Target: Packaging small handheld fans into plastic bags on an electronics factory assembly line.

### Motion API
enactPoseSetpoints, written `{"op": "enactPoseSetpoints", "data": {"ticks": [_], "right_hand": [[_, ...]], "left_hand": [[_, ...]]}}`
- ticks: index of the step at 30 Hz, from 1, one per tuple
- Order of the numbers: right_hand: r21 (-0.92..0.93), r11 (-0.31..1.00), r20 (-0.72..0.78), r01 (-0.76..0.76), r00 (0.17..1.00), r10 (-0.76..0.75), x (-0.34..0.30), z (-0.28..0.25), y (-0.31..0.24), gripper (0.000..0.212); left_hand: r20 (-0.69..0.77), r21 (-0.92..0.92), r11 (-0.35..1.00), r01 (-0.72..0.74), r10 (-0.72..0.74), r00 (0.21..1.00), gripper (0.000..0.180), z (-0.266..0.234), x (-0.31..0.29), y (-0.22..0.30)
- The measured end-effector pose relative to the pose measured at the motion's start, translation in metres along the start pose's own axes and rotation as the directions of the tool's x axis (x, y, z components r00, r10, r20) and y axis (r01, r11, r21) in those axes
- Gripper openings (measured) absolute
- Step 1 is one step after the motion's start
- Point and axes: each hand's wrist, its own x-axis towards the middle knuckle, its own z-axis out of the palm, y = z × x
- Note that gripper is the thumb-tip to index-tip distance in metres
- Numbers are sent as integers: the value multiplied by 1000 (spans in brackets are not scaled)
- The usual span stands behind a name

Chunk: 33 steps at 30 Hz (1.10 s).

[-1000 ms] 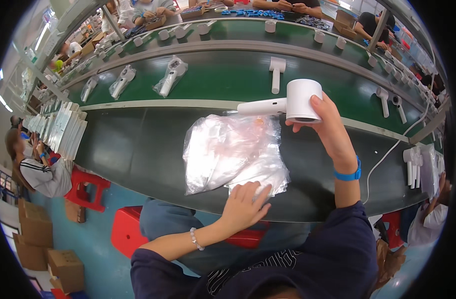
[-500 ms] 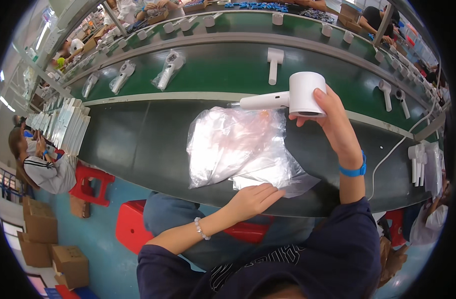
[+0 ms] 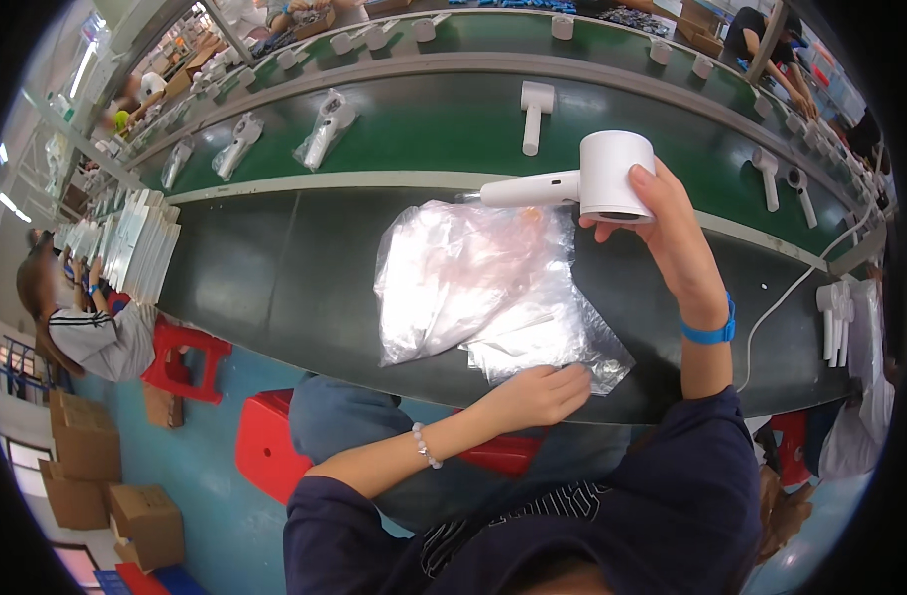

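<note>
Red stool (image 3: 255, 442), stacked cardboard boxes (image 3: 87, 424), blue floor (image 3: 214, 486)

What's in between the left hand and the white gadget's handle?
In the head view, a pile of clear plastic bags lies between the left hand and the handle.

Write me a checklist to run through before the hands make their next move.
1. Right hand holding the device by its wide head: ok.
2. Device bare, no bag around it: ok.
3. Bags lying flat on the bench: not ok; the pile is crumpled.
4. Left hand at the near edge of the bags: ok.
5. Left fingers gripping just one bag: cannot tell; the fingertips are partly hidden.
6. A bag's mouth open: cannot tell; the clear layers blend together.
</note>
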Motion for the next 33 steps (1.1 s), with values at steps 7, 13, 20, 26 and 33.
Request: {"op": "enactPoseSetpoints", "data": {"ticks": [7, 13, 20, 26, 33], "right_hand": [[-42, 999, -36, 8, 999, -10, 2, -1, -1, 53], [-64, 998, -65, -11, 998, 7, 4, -1, -3, 52], [-61, 998, -102, -4, 995, -2, 0, -4, -6, 56], [-33, 998, -57, 58, 997, -59, 1, -18, -4, 54], [-25, 998, -97, 50, 994, -52, -4, -18, -15, 64]], "left_hand": [[102, -73, 996, 57, -50, 994, 41, -12, 1, 15], [-92, -157, 980, 119, -135, 987, 26, -21, -5, 3], [25, -208, 836, 508, -515, 857, 14, -67, -8, -34], [137, -375, 575, 727, -741, 657, 25, -82, -11, -52], [143, -413, 482, 773, -804, 578, 14, -105, -6, -63]]}}
